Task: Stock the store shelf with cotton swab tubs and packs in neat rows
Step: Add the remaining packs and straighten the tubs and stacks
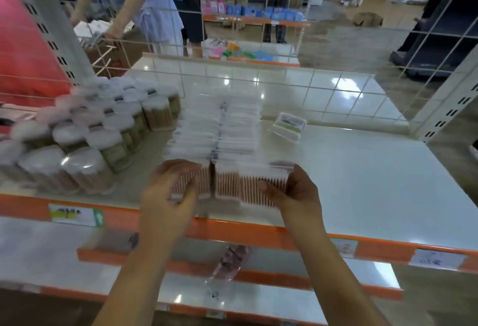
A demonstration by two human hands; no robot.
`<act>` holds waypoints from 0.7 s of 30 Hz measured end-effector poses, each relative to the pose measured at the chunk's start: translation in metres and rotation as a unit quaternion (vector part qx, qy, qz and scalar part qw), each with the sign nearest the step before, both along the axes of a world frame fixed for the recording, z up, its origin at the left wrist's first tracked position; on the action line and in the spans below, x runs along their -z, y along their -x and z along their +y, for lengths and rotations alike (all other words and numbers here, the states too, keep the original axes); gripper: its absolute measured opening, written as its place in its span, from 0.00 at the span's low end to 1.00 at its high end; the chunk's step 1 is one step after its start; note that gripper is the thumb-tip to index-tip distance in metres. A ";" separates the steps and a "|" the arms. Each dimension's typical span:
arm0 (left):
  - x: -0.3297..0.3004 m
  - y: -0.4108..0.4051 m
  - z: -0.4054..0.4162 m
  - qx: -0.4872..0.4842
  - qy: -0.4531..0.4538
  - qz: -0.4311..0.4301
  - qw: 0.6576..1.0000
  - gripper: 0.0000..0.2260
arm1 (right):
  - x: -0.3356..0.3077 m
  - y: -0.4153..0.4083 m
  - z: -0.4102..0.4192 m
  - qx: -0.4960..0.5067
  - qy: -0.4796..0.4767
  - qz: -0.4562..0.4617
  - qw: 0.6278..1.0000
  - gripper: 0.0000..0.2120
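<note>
White glossy shelf, front edge | left hand and right hand are gripping opposite ends of clear flat cotton swab pack, fingers curled.

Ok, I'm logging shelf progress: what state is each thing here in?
Left hand: grips the front pack's left end.
Right hand: grips its right end.
Front pack: held at the row's front.
Pack row: lined up front to back.
Tubs: upright, lidded, in rows.
Lone box: apart, tilted.

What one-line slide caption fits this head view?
Both hands, left hand and right hand, hold flat clear cotton swab packs at the white shelf's front, beside round clear swab tubs.
</note>
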State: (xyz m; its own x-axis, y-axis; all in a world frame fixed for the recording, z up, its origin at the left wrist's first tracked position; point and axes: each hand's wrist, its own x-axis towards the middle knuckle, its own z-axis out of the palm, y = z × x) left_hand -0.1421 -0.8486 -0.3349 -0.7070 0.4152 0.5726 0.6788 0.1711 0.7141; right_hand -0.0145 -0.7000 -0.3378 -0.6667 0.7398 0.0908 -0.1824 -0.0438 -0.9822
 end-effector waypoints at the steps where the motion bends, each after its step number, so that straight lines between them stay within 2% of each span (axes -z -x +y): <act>1: 0.000 0.005 -0.003 -0.009 0.012 0.019 1.000 0.09 | 0.000 0.005 -0.005 0.000 0.002 0.004 1.000 0.17; 7: 0.002 0.025 -0.009 0.017 0.069 0.107 0.992 0.15 | 0.012 0.024 -0.029 0.042 -0.009 0.010 0.999 0.18; 13: 0.015 0.024 -0.005 0.044 0.095 0.138 0.985 0.16 | 0.021 0.030 -0.038 0.089 -0.054 -0.031 0.994 0.20; 15: 0.019 0.027 -0.004 0.051 0.103 0.137 0.984 0.17 | 0.022 0.031 -0.039 0.106 -0.102 -0.056 0.988 0.21; 18: 0.026 0.034 -0.002 0.066 0.121 0.125 0.983 0.18 | 0.027 0.031 -0.041 0.171 -0.212 -0.134 0.953 0.22; 21: 0.034 0.038 -0.002 0.076 0.126 0.128 0.981 0.18 | 0.031 0.031 -0.037 0.195 -0.245 -0.140 0.939 0.25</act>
State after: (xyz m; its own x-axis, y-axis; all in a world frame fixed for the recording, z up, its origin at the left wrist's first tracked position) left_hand -0.1803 -0.8501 -0.3688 -0.4723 0.6552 0.5896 0.8619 0.2032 0.4647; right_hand -0.0452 -0.7370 -0.3685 -0.4028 0.8472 0.3464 0.1771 0.4434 -0.8787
